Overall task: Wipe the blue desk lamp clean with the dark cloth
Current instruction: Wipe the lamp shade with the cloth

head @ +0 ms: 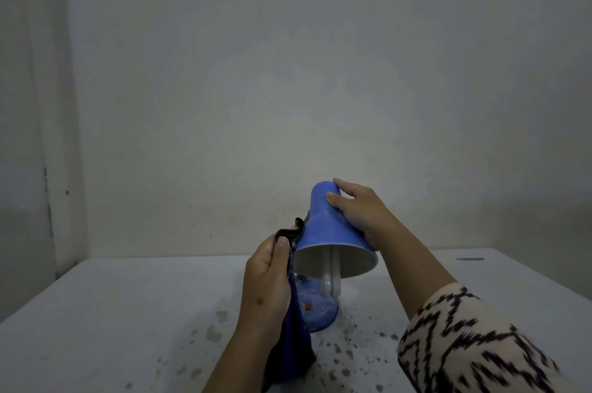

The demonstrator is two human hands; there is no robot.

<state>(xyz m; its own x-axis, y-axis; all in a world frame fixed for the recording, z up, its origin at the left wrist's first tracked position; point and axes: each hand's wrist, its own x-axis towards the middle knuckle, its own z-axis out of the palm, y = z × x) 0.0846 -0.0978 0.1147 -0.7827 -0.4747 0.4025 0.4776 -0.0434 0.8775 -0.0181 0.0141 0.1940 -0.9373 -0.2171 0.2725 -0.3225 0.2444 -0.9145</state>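
Note:
The blue desk lamp (323, 222) stands on a white table, its cone shade tilted toward me so the white inside and a bulb (331, 277) show. Its round blue base (320, 309) has a small red switch. My right hand (358, 210) grips the shade's upper right side. My left hand (267, 277) holds the dark cloth (293, 351) against the shade's left edge; the cloth hangs down past my wrist and hides part of the base.
The white table (128, 312) has dark specks and stains around the lamp base. A plain wall rises close behind the table's far edge. A small dark mark lies on the table at the far right (469, 259).

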